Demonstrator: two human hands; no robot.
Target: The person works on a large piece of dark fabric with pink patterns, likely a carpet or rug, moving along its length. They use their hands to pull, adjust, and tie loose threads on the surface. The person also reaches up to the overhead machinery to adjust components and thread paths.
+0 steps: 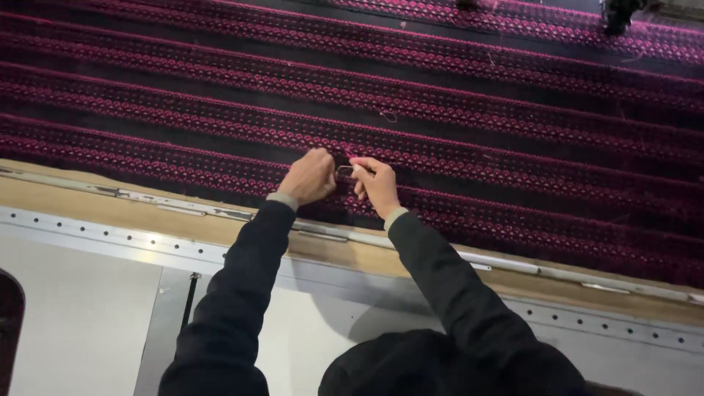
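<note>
My left hand [308,177] is curled into a loose fist, grip closed on the fabric. What it pinches is hidden under the knuckles, probably a fold or thread. My right hand [375,183] has its grip shut on a small metal tool [345,171], looks like snips or tweezers, too small to tell. The tip sits between both hands, touching the cloth.

The cloth is a wide black fabric with magenta embroidered bands [469,110], stretched flat across the machine frame, just past the near edge. Judging by looks: soft, light and held taut, so it won't slide. The stitching looks delicate and loose threads could snag. Best held by pinching near the work spot on a band, not pulling hard.

Below my wrists: wooden edge strip [110,209], metal rail with holes [88,235], grey panel [73,323]. Dark sleeves [242,293] cover both arms.
</note>
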